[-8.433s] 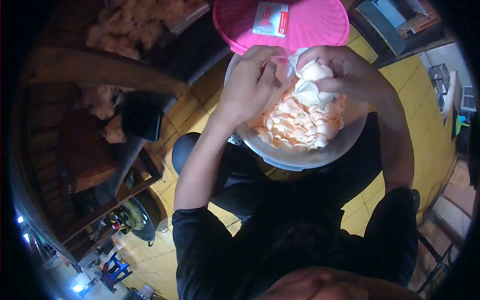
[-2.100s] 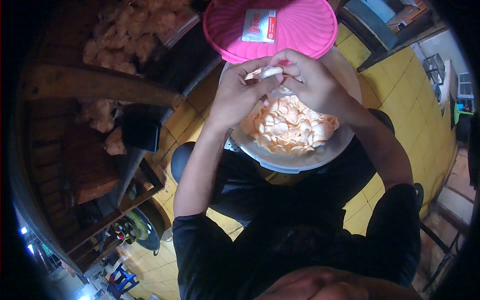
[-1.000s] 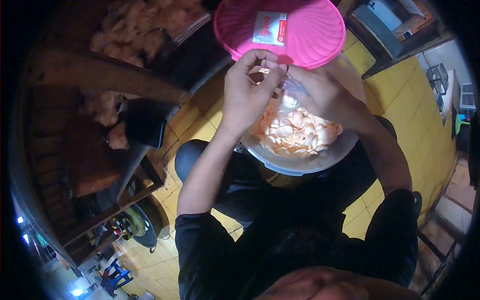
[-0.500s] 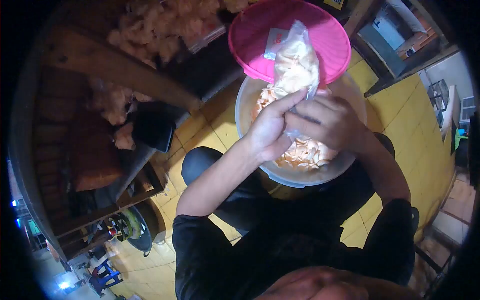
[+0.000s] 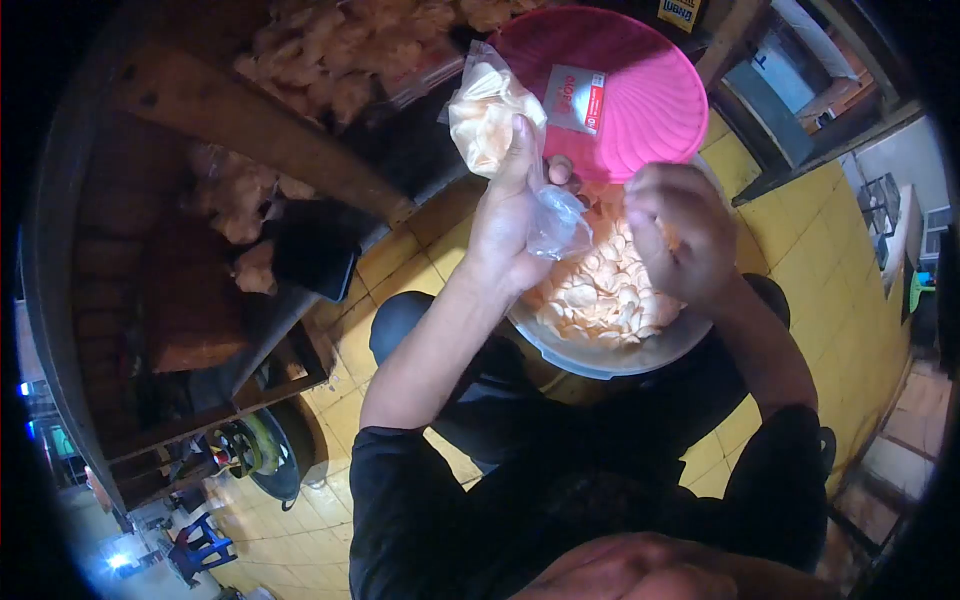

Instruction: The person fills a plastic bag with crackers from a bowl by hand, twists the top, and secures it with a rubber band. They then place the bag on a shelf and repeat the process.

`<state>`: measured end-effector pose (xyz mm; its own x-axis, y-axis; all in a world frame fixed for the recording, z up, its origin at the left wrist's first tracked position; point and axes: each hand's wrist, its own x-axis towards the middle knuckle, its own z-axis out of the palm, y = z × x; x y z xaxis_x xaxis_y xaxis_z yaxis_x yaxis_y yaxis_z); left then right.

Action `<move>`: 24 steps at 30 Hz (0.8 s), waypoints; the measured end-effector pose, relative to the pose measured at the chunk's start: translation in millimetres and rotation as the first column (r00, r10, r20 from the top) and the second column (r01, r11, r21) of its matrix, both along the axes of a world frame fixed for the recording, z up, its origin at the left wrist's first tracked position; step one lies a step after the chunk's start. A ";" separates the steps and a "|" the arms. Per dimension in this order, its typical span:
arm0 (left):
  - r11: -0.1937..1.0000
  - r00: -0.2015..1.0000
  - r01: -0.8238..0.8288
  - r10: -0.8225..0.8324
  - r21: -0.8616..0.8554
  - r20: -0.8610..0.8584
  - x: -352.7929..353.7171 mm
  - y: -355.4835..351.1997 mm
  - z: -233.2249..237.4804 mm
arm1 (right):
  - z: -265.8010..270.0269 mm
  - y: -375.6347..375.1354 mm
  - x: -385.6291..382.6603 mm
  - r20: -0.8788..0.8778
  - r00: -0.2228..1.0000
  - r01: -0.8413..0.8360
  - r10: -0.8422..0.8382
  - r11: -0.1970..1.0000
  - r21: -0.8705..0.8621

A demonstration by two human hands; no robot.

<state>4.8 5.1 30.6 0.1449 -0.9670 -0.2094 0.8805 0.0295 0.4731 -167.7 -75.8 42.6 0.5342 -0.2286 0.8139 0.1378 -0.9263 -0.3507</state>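
Observation:
My left hand (image 5: pixel 510 215) is wrapped round a clear plastic bag (image 5: pixel 488 120) filled with pale round chips, its loose open end (image 5: pixel 560 225) hanging toward the right. Over the right side of a large tub (image 5: pixel 590 367) is my right hand (image 5: pixel 682 232), its fingers curled; whether something small is in them I cannot make out. Many pale orange chips (image 5: pixel 610 295) lie in the tub, below both hands. A pink lid (image 5: pixel 650 90) rests at the tub's far side, with a white and red packet (image 5: pixel 577 98) on it.
Bags of chips (image 5: pixel 340 50) fill a wooden shelf at the upper left. A dark box-like object (image 5: pixel 315 250) stands out at the shelf's edge. Lower left, a dark pan (image 5: pixel 290 455) sits on the yellow tiled floor (image 5: pixel 800 300). Wooden furniture (image 5: pixel 760 110) stands at the upper right.
My left hand has moved left with the bag, now tilted left. My right hand has come away from the bag to the right. More of the packet and chips shows.

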 end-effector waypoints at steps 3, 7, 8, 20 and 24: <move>1.000 1.000 0.029 -0.029 -0.001 -0.008 1.0 0.1 -2.1 | -0.9 -2.9 -1.9 -0.059 0.998 -0.020 0.030 0.985 0.172; 0.999 0.996 0.028 -0.029 0.014 0.086 -4.7 -0.7 -11.6 | -2.6 5.6 5.1 -0.188 0.982 -0.004 0.024 0.994 0.106; 0.997 0.992 0.077 -0.074 -0.028 0.102 -5.2 -1.0 -14.2 | -9.0 5.6 8.5 -0.188 0.982 0.000 0.021 0.994 0.107; 0.997 0.959 -0.044 0.025 0.062 0.281 -15.5 -1.7 -6.4 | -10.1 -1.8 5.2 -0.120 0.991 0.076 -0.056 0.982 0.172; 0.980 0.910 -0.165 0.110 0.108 0.399 -32.7 -4.1 -20.0 | -19.0 -10.8 4.6 -0.110 0.987 0.122 -0.116 0.992 0.043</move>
<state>-27.9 1.0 10.6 0.3712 -0.8977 -0.2372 0.6175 0.0479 0.7851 -163.1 -86.6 23.5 0.5842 -0.3343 0.7396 -0.0131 -0.9150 -0.4032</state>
